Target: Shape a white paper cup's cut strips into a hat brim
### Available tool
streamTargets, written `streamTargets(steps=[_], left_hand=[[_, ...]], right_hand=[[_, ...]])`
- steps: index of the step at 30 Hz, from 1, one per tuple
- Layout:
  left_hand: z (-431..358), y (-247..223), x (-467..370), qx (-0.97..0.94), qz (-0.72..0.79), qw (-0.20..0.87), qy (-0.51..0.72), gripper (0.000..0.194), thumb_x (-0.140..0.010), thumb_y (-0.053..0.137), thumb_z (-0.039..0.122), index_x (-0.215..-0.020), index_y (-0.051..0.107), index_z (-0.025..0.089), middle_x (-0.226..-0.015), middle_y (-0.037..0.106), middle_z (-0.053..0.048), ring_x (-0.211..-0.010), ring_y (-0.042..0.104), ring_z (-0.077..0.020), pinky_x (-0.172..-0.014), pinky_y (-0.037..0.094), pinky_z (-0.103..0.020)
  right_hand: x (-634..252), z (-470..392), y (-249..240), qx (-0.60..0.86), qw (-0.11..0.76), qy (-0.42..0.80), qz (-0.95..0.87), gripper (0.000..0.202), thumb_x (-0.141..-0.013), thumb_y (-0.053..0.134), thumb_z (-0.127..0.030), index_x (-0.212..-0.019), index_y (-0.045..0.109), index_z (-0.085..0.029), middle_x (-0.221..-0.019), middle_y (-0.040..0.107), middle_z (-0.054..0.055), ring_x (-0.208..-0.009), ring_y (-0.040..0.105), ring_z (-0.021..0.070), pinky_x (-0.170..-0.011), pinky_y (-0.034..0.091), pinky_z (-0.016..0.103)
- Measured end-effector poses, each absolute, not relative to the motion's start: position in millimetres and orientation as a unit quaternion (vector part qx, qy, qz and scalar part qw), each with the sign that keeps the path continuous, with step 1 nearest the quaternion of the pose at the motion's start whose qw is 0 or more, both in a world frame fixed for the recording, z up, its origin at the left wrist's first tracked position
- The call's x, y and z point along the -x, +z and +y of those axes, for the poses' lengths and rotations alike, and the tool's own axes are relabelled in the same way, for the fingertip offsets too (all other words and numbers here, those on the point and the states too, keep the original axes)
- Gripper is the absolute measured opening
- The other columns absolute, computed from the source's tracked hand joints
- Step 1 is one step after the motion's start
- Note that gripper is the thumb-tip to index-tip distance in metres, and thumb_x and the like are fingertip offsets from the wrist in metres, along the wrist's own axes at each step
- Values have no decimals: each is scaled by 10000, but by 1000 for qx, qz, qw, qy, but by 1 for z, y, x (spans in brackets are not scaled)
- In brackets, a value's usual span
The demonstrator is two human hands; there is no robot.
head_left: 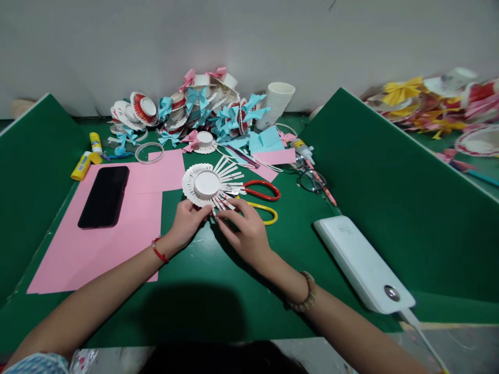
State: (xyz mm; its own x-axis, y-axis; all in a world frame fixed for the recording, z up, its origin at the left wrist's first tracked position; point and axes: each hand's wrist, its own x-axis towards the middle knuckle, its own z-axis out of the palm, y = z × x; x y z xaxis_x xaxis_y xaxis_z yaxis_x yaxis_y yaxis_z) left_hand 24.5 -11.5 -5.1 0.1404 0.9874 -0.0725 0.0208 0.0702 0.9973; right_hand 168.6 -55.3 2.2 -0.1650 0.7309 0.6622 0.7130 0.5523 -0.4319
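A white paper cup (206,184) cut into strips lies base-up on the green table, its strips fanned out round the flat base. On the left its strips are folded into a scalloped rim; on the right they are straight and loose. My left hand (188,222) pinches the cup's near edge between thumb and fingers. With thumb and fingers closed, my right hand (246,232) grips a strip at the lower edge, close to the left fingertips. Scissors (262,190) with one red and one yellow handle loop lie just beyond the right hand, their blades hidden under the strips.
Pink paper (136,249) with a black phone (104,197) on it lies left. Glue sticks (81,165) stand behind. Finished paper-cup pieces with bows (198,109) and stacked cups (277,101) line the back. Glasses (312,179) and a white power bank (362,264) lie right, by a green divider (405,182).
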Motion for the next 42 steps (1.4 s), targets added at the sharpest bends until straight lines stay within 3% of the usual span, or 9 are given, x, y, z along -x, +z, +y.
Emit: streamTargets(steps=[3, 9, 14, 19, 24, 28, 34, 40, 42], left_hand=[[-14, 1, -27, -555, 498, 479, 463, 160, -639, 634, 271, -639, 568, 124, -569, 552, 19, -515, 418, -72, -501, 337, -201], [-21, 8, -29, -616, 522, 388, 445, 131, -642, 608, 230, -580, 560, 126, -560, 550, 5, -532, 436, -91, -523, 353, -215], [-23, 7, -29, -625, 513, 367, 461, 80, -642, 608, 201, -609, 584, 132, -631, 593, -21, -588, 482, -115, -600, 403, -237], [-21, 5, -28, -620, 524, 369, 451, 108, -633, 606, 198, -565, 562, 127, -598, 566, -12, -547, 457, -98, -550, 381, -225], [-20, 3, -26, -610, 519, 409, 437, 170, -634, 612, 243, -535, 550, 121, -511, 519, 11, -500, 420, -84, -521, 367, -221], [-20, 1, -26, -611, 489, 447, 433, 113, -624, 619, 226, -603, 594, 118, -550, 563, 4, -525, 456, -90, -522, 375, -210], [-19, 3, -26, -588, 451, 519, 427, 123, -616, 648, 222, -673, 637, 113, -665, 639, -30, -600, 523, -108, -591, 429, -222], [-21, 11, -27, -544, 447, 565, 430, 169, -574, 703, 254, -598, 599, 124, -554, 584, 3, -502, 456, -74, -503, 386, -206], [-21, 12, -27, -539, 432, 581, 430, 167, -569, 715, 240, -644, 624, 121, -602, 617, -10, -529, 481, -80, -530, 407, -215]], right_hand=[[-164, -56, 5, 499, 471, 61, -725, 72, -817, 553, -149, -782, 614, -167, -981, 577, 122, -849, 591, 200, -714, 493, 342], [-164, -58, 5, 524, 485, 103, -692, 73, -809, 552, -155, -795, 606, -202, -1052, 538, 99, -897, 575, 198, -776, 489, 381], [-166, -63, 8, 494, 428, -45, -755, 110, -808, 547, -161, -783, 629, -230, -1156, 558, 100, -983, 550, 248, -773, 424, 419], [-165, -64, 12, 451, 399, -144, -785, 141, -806, 544, -108, -823, 595, -239, -973, 681, 44, -887, 565, 204, -747, 366, 368], [-168, -58, 9, 514, 436, -2, -738, 59, -829, 550, -159, -798, 542, -209, -836, 674, 40, -789, 548, 192, -700, 375, 346], [-168, -54, 6, 554, 470, 113, -678, 121, -832, 512, -171, -722, 497, -220, -726, 599, 15, -720, 521, 180, -684, 394, 335], [-167, -54, 5, 566, 473, 188, -649, 77, -814, 488, -179, -744, 496, -211, -756, 566, 24, -720, 516, 172, -650, 406, 310], [-167, -53, 7, 538, 552, 327, -546, 98, -752, 562, -195, -671, 508, -206, -642, 576, -21, -606, 540, 124, -601, 451, 269], [-167, -51, 6, 533, 571, 355, -513, 95, -729, 581, -194, -659, 516, -201, -631, 570, -26, -583, 533, 114, -582, 452, 261]])
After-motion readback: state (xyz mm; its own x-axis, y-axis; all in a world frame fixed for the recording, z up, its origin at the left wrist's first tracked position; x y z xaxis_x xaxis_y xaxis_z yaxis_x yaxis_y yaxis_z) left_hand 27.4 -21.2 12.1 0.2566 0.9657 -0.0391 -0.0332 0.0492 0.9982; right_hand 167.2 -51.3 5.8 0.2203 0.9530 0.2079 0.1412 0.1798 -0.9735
